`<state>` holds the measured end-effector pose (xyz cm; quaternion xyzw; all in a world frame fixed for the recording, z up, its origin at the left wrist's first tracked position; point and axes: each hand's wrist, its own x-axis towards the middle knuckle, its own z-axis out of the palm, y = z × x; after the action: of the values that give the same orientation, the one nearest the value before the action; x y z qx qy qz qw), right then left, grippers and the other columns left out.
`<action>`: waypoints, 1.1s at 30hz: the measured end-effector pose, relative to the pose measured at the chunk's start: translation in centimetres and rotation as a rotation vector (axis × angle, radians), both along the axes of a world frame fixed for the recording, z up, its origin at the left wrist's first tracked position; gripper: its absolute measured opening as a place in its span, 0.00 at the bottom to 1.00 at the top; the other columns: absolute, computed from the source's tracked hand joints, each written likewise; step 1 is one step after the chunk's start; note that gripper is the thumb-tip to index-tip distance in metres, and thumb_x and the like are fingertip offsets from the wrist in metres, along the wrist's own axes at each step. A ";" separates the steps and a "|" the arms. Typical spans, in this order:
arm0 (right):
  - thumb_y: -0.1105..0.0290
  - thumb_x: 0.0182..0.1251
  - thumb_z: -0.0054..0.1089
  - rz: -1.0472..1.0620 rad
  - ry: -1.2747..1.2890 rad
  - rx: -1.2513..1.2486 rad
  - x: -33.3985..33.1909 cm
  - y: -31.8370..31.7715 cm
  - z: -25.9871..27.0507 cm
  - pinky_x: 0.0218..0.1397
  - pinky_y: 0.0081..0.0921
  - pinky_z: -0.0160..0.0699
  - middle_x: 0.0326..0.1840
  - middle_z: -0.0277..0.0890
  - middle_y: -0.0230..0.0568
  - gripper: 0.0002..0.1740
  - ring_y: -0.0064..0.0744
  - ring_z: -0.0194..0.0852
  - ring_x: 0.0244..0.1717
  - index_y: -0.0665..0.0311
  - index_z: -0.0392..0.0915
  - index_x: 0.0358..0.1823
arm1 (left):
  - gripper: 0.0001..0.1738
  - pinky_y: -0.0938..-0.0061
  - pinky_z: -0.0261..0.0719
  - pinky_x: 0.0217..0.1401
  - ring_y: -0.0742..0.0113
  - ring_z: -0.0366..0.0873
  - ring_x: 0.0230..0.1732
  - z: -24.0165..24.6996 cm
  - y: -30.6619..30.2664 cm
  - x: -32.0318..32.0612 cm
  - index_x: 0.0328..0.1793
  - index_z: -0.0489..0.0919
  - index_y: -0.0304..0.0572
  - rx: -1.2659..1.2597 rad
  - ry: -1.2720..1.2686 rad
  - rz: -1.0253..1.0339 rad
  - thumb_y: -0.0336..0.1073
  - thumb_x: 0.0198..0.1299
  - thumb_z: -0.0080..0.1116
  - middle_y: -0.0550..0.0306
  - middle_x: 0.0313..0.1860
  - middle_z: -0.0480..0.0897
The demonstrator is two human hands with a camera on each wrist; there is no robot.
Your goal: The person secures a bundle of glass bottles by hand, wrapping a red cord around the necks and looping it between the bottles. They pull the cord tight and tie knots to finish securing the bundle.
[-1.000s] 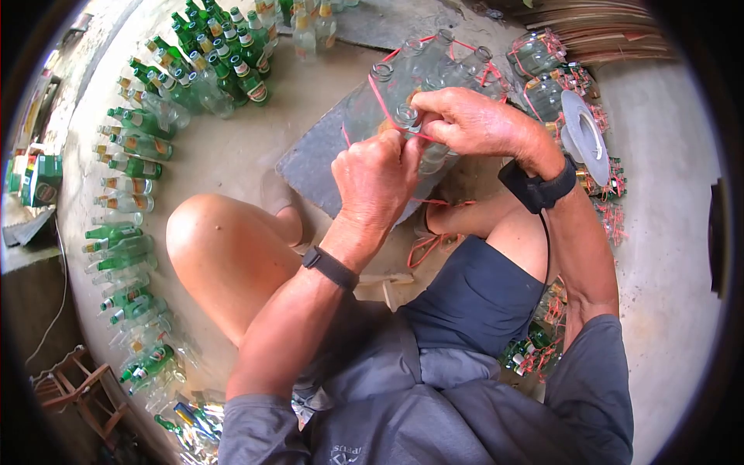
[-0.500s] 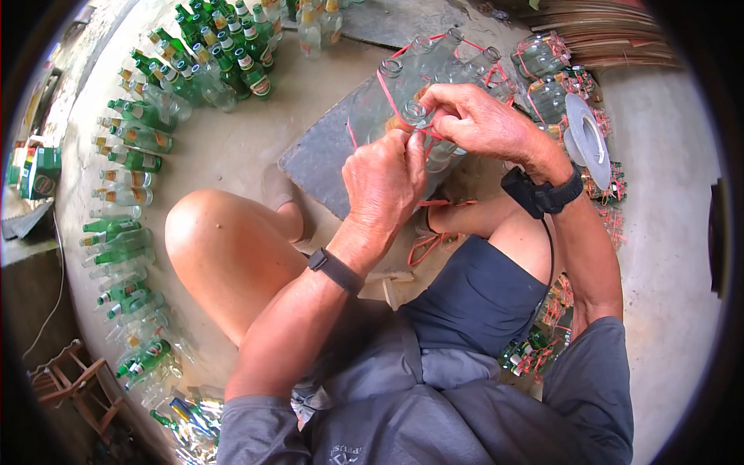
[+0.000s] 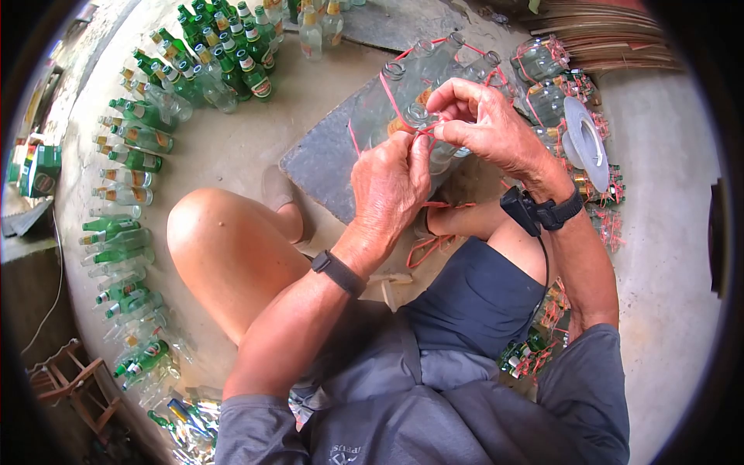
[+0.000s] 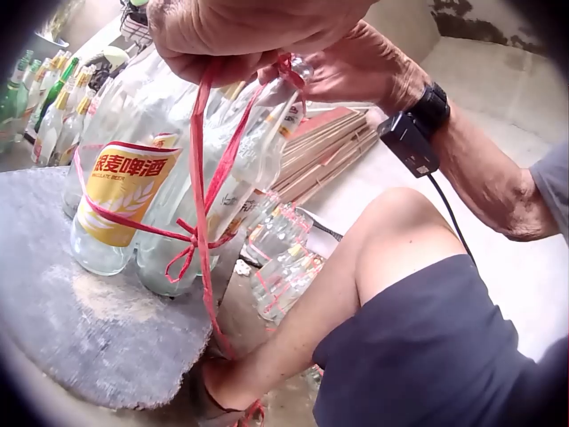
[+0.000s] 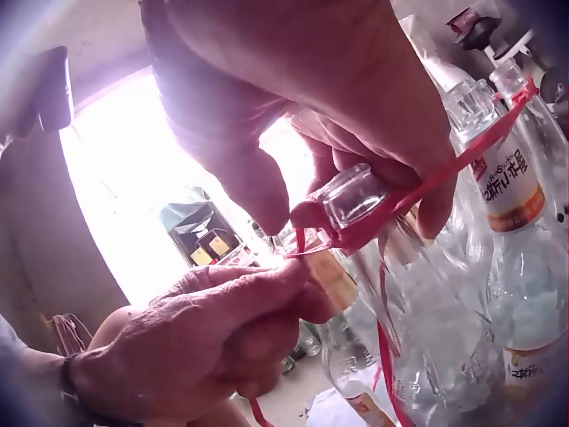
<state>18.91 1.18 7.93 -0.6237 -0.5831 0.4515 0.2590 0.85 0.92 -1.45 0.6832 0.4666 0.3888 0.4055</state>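
Note:
A bundle of clear glass bottles (image 3: pixel 403 89) stands on a grey slab (image 3: pixel 322 159), bound with red string (image 3: pixel 387 91). My left hand (image 3: pixel 417 143) pinches the string beside the mouth of the nearest bottle neck (image 5: pixel 351 197). My right hand (image 3: pixel 446 128) arches over the same neck and pinches the string from the other side. From the left wrist, the left hand (image 4: pixel 240 40) holds strands of the string (image 4: pixel 203 178) running down to a knot on the labelled bottles (image 4: pixel 124 191). From the right wrist, the right hand (image 5: pixel 311 107) sits above the left hand (image 5: pixel 204 338).
Rows of green and clear bottles (image 3: pixel 132 163) lie on the concrete floor at left. Tied bottle bundles (image 3: pixel 542 77) and a white spool (image 3: pixel 585 139) sit at right. My bare knee (image 3: pixel 225 248) is raised below the slab. A wooden stool (image 3: pixel 70 380) stands at lower left.
My right hand has lifted its fingers off the bottle neck into an arch and shifted right. The left hand moved slightly down and right with the string.

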 end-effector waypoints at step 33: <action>0.78 0.59 0.68 0.744 -1.068 0.667 1.1 2.3 5.2 0.62 0.45 0.84 0.48 0.78 0.47 0.06 0.50 0.81 0.56 0.66 0.82 0.38 | 0.12 0.43 0.82 0.41 0.31 0.87 0.38 0.9 -0.6 0.3 0.42 0.84 0.36 -0.036 -0.069 0.002 0.38 0.78 0.62 0.35 0.32 0.86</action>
<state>19.98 3.46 13.09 -0.4075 -0.9097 -0.0576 -0.0550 1.12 0.37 -0.60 0.6616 0.4598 0.4039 0.4333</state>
